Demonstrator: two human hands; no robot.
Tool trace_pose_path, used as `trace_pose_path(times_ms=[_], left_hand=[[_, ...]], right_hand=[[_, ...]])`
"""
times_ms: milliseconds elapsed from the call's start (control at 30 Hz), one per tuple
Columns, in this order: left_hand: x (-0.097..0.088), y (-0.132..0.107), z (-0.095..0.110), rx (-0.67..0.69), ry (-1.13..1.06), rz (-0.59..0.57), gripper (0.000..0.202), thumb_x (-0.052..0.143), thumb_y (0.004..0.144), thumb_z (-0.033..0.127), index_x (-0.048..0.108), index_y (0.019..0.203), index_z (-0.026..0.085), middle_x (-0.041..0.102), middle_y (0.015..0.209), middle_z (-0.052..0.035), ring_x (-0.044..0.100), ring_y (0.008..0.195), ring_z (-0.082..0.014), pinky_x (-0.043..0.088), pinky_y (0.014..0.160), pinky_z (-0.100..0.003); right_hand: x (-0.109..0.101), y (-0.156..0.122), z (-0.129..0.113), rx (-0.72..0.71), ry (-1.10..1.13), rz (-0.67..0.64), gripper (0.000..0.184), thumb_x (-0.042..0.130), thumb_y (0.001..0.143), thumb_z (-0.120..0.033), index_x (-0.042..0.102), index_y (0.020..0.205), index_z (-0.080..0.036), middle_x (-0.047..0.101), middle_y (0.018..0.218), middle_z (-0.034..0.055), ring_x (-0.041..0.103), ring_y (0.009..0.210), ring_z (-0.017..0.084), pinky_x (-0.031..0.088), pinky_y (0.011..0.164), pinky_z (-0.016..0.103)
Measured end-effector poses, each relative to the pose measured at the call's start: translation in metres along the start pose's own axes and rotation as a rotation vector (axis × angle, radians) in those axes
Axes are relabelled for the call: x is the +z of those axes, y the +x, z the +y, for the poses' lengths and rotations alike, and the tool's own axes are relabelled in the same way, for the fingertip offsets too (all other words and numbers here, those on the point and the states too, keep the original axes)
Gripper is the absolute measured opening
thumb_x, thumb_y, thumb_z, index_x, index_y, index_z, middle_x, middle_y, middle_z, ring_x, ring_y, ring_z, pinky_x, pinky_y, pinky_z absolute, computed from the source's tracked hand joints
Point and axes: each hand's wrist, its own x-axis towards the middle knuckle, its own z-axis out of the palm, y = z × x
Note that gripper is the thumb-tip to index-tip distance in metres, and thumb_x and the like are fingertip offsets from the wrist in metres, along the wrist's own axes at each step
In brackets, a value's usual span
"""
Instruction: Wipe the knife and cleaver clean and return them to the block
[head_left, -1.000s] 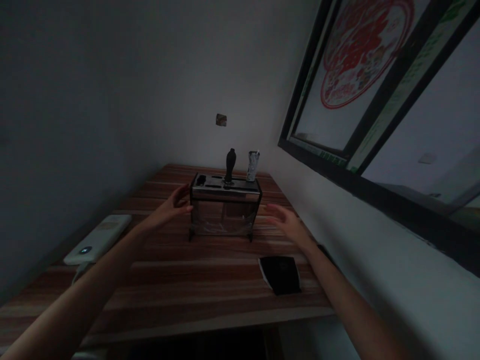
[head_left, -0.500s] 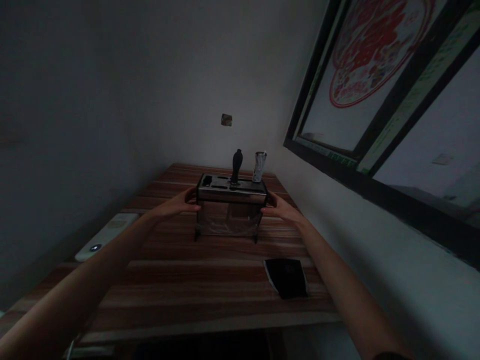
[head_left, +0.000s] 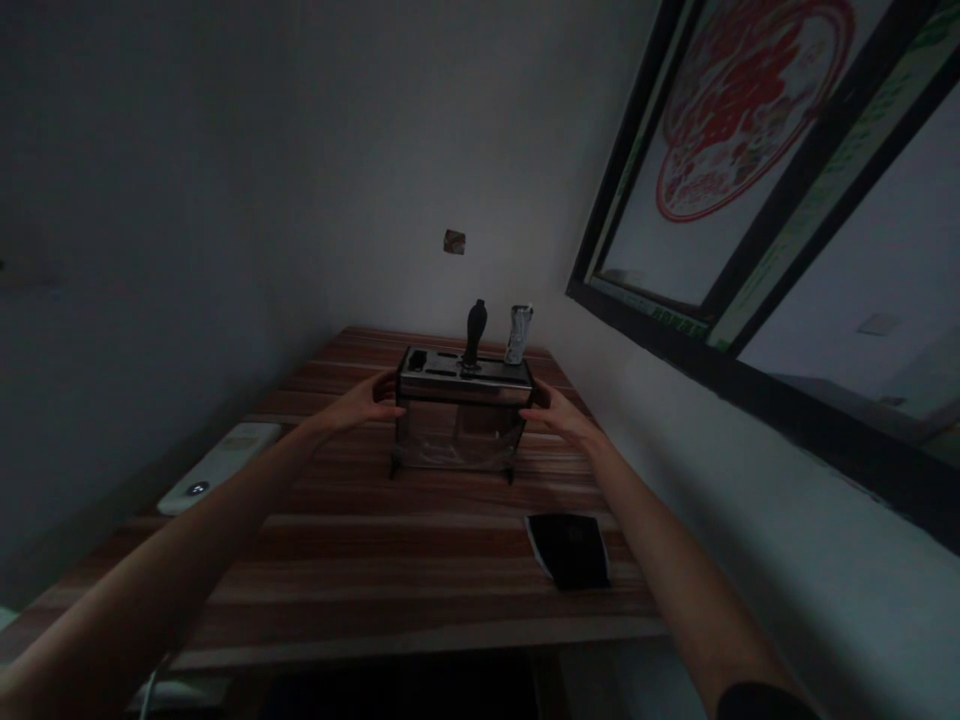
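Observation:
A knife holder with a metal slotted top and clear walls stands on the wooden table, towards the far end. A black handle sticks up from one slot. My left hand grips the holder's left end and my right hand grips its right end, fingers curled against the sides. The room is dim.
A white power bank with a lit dot lies at the table's left edge. A black wallet-like item lies near the front right. A crumpled silvery tube stands behind the holder. Walls close in left and back; a framed window slopes along the right.
Both hands moved in from beside the holder and closed on its two ends. The view has shifted slightly.

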Motion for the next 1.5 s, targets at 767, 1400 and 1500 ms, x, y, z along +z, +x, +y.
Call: trace_pose_path(times_ms=[767,1400,1500], left_hand=[[0.101,0.047,0.019,0.039,-0.193,-0.024,0.078,0.079,0.053,0.022,0.047,0.124,0.016,0.052,0.126,-0.0161,0.048,0.118,-0.0284,0.036,0.1,-0.046],[0.155,0.055,0.014,0.035,-0.208,-0.028,0.079,0.081,0.05,0.023,0.048,0.122,0.016,0.053,0.127,-0.0165,0.05,0.117,-0.0268,0.035,0.1,-0.043],[0.157,0.056,0.015,0.032,-0.2,-0.042,0.078,0.081,0.051,0.024,0.048,0.122,0.016,0.052,0.128,-0.016,0.05,0.117,-0.0266,0.035,0.1,-0.042]], right_hand=[[-0.094,-0.066,-0.03,0.106,0.1,0.148,0.052,0.08,0.052,-0.024,0.065,0.101,-0.024,0.068,0.106,0.0017,0.059,0.103,0.024,0.041,0.095,0.038],[-0.128,-0.1,0.009,0.12,0.15,0.248,0.049,0.08,0.051,-0.032,0.064,0.097,-0.026,0.069,0.102,0.0019,0.06,0.101,0.024,0.04,0.094,0.038],[-0.128,-0.102,0.011,0.123,0.15,0.248,0.047,0.079,0.052,-0.032,0.064,0.096,-0.026,0.069,0.102,0.0022,0.06,0.1,0.024,0.041,0.093,0.039]])
